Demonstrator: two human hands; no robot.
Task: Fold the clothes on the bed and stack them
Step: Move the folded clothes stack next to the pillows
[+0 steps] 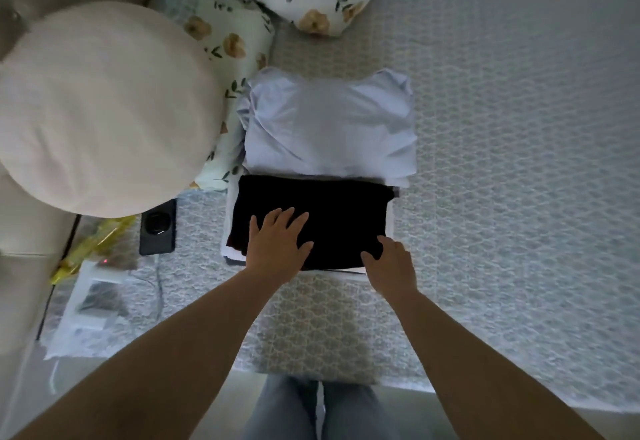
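Folded black garment (322, 218) on top of a stack on the bed (502, 162).
Left hand (277, 245) lies flat on it, fingers spread; right hand (391, 263) rests at its near corner, fingers relaxed. Folded pale blue garment (329, 124) just behind it; phone (158, 232) to its left.

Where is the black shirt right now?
The black garment lies mid-frame on a stack, under both hands, left and right, just in front of the folded light-blue garment.

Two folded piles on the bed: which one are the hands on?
The black garment, nearest the person. Left hand lies flat on it; right hand rests at its near right corner. The light blue folded pile behind it is untouched.
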